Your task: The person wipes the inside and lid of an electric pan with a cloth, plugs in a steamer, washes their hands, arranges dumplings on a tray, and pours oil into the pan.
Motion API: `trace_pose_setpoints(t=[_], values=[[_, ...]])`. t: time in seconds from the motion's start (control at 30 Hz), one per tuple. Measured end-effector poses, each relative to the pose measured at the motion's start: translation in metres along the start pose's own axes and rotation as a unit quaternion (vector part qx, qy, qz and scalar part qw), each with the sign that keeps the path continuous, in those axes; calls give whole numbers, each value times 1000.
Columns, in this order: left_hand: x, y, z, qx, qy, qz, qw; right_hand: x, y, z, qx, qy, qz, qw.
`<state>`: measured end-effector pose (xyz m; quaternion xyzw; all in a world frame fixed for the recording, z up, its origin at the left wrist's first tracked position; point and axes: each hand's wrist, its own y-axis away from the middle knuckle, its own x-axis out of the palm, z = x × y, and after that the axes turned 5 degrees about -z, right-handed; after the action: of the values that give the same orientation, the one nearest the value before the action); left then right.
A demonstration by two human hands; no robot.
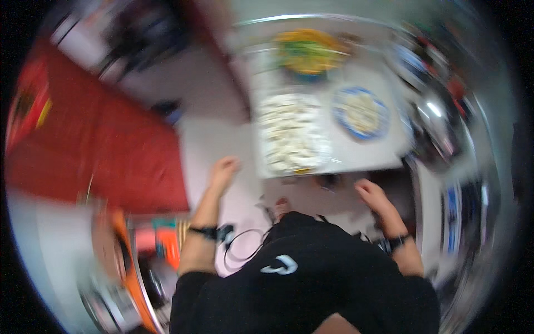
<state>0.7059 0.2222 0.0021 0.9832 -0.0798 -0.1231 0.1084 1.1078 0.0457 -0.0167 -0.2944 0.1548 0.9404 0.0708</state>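
Note:
My left hand (pixel 225 165) hangs over the pale floor, left of a white table (pixel 363 154), with its fingers curled and nothing seen in it. My right hand (pixel 369 190) is just off the table's near edge, fingers also curled, touching nothing that I can see. On the table's left side lies a tray of white, dumpling-like pieces (pixel 294 133). To its right sits a blue-rimmed plate (pixel 361 112) holding pale food. Farther back stands a yellow and green heap in a bowl or basket (pixel 308 52), blurred. Both forearms wear dark straps.
A red door or panel (pixel 96 142) stands at the left. Below it is a crowded shelf or cart with an orange edge (pixel 131 288). A looped black cable (pixel 246 246) lies on the floor near my body. Shiny metal ware (pixel 434 121) and other blurred items line the right.

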Motion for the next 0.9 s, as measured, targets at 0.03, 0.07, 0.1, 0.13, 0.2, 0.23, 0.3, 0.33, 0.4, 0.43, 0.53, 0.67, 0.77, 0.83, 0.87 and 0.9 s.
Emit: trace_pose_setpoints(t=[0.03,0.07,0.1,0.13,0.2,0.23,0.3,0.33,0.4,0.43,0.53,0.67,0.77,0.83,0.87,0.9], values=[[8,12,3,-66,4,-4,998,-2,5,-6,77,-92,30,992],[18,22,10,-43,-80,21,996,-5,13,-32,102,-116,20,988],[24,30,29,104,-134,-38,985,-9,20,-24,182,-155,-11,971],[28,56,2,68,-91,-44,993,-18,24,-27,164,-138,12,977],[6,98,10,17,-133,-86,987,-21,15,-19,122,-90,41,988],[-2,115,12,-21,-174,-66,982,-16,11,-10,115,-104,57,986],[-26,159,22,-59,-137,-115,982,-4,-10,-17,49,-158,118,979],[-36,181,30,-88,-105,-139,981,5,-10,-2,39,-154,132,978],[-53,217,47,-75,-116,-201,970,31,-3,40,-91,-175,74,978],[-60,231,53,-58,-128,-244,959,36,-3,60,-100,-173,84,976],[-85,265,62,-150,-32,-278,948,57,8,111,-101,-12,207,973],[-119,303,75,-143,9,-307,941,103,10,145,-225,61,253,939],[-150,345,92,-191,19,-310,931,156,52,228,-469,110,236,844],[-172,380,115,-145,71,-348,923,203,76,270,-525,112,268,800],[-182,400,122,-146,59,-366,917,228,90,291,-536,108,297,783],[-193,425,129,-148,46,-387,909,258,105,314,-548,102,328,763]])
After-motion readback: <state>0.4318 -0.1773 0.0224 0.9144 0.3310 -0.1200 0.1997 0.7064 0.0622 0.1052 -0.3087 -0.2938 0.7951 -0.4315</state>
